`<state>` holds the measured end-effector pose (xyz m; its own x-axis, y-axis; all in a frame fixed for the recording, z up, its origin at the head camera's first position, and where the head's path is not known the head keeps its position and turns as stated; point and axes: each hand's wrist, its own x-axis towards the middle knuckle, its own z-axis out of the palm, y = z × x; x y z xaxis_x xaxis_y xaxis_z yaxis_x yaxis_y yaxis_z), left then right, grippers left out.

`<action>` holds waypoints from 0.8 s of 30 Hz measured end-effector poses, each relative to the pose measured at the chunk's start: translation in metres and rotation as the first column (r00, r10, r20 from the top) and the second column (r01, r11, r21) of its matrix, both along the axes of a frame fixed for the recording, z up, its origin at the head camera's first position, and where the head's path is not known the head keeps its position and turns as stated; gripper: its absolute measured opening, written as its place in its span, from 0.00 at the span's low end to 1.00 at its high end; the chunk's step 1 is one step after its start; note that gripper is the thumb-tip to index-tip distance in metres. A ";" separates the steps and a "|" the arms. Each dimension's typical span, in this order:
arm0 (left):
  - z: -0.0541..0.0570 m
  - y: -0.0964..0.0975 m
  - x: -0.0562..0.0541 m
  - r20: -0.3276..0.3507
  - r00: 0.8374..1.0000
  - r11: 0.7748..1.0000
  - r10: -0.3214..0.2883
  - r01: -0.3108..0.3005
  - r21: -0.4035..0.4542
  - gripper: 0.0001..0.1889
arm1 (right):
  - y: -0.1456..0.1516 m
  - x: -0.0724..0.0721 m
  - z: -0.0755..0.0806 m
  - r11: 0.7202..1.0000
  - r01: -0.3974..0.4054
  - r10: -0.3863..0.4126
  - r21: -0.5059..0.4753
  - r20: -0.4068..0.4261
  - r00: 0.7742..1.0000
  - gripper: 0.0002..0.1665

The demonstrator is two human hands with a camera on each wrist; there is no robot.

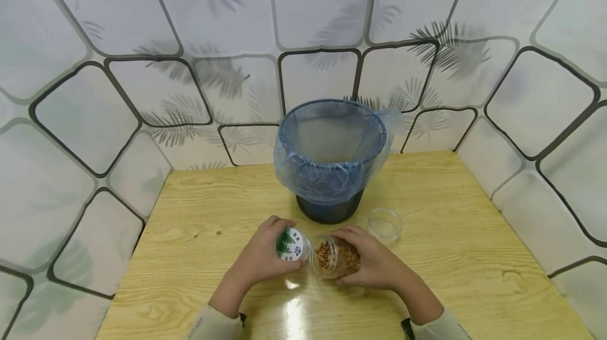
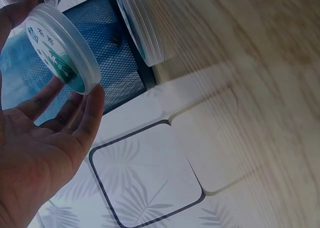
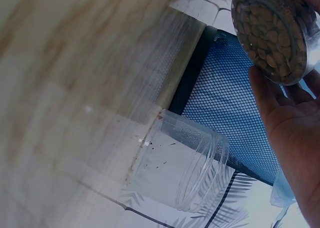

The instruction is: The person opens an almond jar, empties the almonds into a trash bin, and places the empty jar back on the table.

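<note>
In the head view my left hand [image 1: 258,255] grips a round translucent lid [image 1: 290,244] by its edge, thumb on one side and fingers on the other. Its white label with green leaves faces up. A second lid [image 2: 142,25] lies on the table below it in the left wrist view, mostly hidden from the head camera. My right hand [image 1: 374,263] holds a clear jar of almonds [image 1: 348,258], tipped with its mouth to the left, close to the held lid. Brown almonds [image 3: 270,37] show through the jar's base in the right wrist view.
A dark mesh bin [image 1: 329,211] with a blue plastic liner [image 1: 327,176] stands beyond my hands. Right of its base is an upright clear jar [image 1: 385,224], with small dark specks on it in the right wrist view. Patterned walls [image 1: 317,81] enclose the wooden table [image 1: 213,213].
</note>
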<state>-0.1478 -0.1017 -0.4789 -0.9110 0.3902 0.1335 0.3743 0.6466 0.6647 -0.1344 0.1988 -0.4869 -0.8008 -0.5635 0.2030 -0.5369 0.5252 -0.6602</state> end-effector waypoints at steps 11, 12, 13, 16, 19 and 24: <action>-0.001 -0.018 -0.005 0.065 0.994 0.994 0.093 -0.089 -0.063 0.41 | 0.002 0.001 0.000 1.000 0.000 0.000 0.006 0.020 1.000 0.58; -0.001 -0.020 -0.005 0.075 0.992 0.992 0.105 -0.099 -0.074 0.41 | 0.002 0.001 0.000 1.000 -0.001 0.001 0.007 0.021 1.000 0.58; -0.001 -0.022 -0.006 0.087 0.989 0.990 0.117 -0.110 -0.085 0.41 | 0.002 0.001 0.000 1.000 -0.002 0.002 0.007 0.021 1.000 0.58; -0.003 -0.027 -0.008 0.100 0.984 0.984 0.146 -0.134 -0.117 0.42 | 0.002 0.001 0.000 1.000 -0.003 0.003 0.009 0.017 1.000 0.58; -0.004 -0.030 -0.009 0.102 0.981 0.980 0.163 -0.149 -0.136 0.43 | 0.002 0.001 0.001 1.000 -0.003 0.003 0.009 0.015 1.000 0.58; -0.003 -0.031 -0.010 0.110 0.976 0.972 0.186 -0.166 -0.169 0.42 | 0.002 0.001 0.002 1.000 -0.004 0.004 0.013 0.019 1.000 0.58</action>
